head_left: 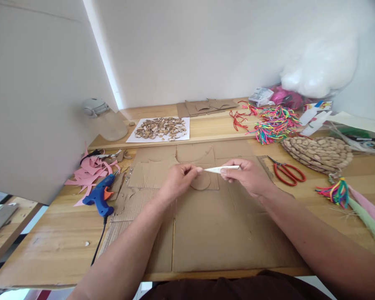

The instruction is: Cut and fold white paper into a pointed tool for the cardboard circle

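Between the thumb and fingers of my right hand (pixel 242 177) is a slim white paper cone (pixel 215 169), its point toward the left. My left hand (pixel 183 177) is closed in a pinch at the cone's sharp end. Just below the fingertips lies a round cardboard disc (pixel 201 181), partly covered by my left hand. Under both hands is a large brown cardboard sheet (pixel 218 233), with cut cardboard pieces (pixel 146 173) on its far left part.
A blue glue gun (pixel 100 196) and pink scraps (pixel 90 168) lie left. Red-handled scissors (pixel 289 173), a woven mat (pixel 318 152) and colourful tassels (pixel 275 125) are on the right. Behind stand a clear jug (pixel 108 123) and white paper (pixel 134 135) bearing brown chips (pixel 162 127).
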